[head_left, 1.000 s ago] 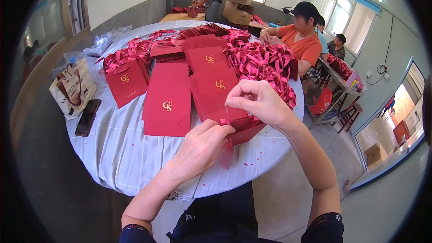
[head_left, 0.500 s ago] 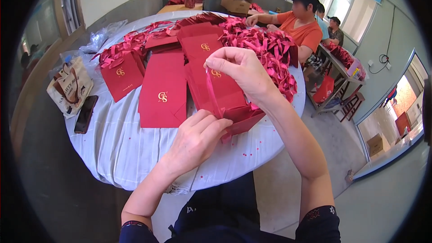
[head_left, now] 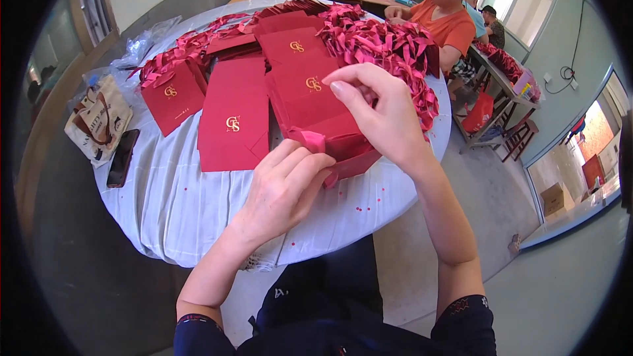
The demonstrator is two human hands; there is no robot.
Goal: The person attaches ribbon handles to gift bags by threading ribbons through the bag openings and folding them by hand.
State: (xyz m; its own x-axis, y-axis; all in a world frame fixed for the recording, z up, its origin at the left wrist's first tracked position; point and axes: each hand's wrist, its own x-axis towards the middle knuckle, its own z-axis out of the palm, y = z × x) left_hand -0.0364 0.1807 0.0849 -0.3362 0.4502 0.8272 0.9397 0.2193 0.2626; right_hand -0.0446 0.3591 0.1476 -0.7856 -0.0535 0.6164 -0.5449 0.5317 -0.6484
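Note:
A red paper gift bag (head_left: 356, 161) lies at the table's near side, its edge toward me. My left hand (head_left: 283, 184) is closed on the bag's near left edge, where a pink ribbon (head_left: 311, 138) shows above the fingers and a bit more hangs below them. The fingertips' exact grip is hidden. Above the bag, my right hand (head_left: 382, 112) is raised with thumb and fingers apart, and no ribbon shows between them. Behind it lies a stack of red bags (head_left: 306, 86) with gold print. Another flat red bag (head_left: 234, 115) lies to the left.
A heap of pink ribbons (head_left: 379, 46) covers the far right of the round white-clothed table (head_left: 165, 204). At left are a phone (head_left: 123, 158), a canvas tote (head_left: 99, 122) and clear plastic wrap (head_left: 142, 49). A co-worker in orange (head_left: 448, 29) sits across at right.
The ribbon that my right hand held up taut has come loose and folded down by my left hand. My right hand's fingers have parted. My left hand stays at the bag's edge.

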